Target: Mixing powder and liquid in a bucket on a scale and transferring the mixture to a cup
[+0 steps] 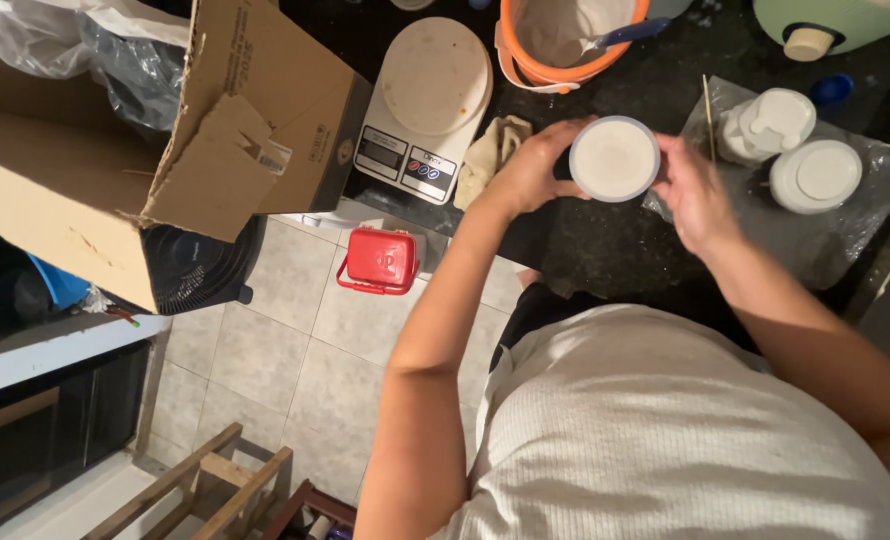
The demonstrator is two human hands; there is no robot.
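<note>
A white tub (pixel 615 159) is clamped between both hands (pixel 531 168) (pixel 693 190) above the table (pixel 605 250) edge; a slip could drop it toward the floor (pixel 295 350) at 7 o'clock.

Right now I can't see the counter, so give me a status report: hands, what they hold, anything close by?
Left hand and right hand both grip the round white container. Container held above the dark counter. Kitchen scale and cloth close beside the left hand.

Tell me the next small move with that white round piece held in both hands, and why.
Probably lower the white round piece onto the clear sheet beside the two white casts. Both the left hand and right hand hold it above the dark counter, with the sheet just right.
</note>
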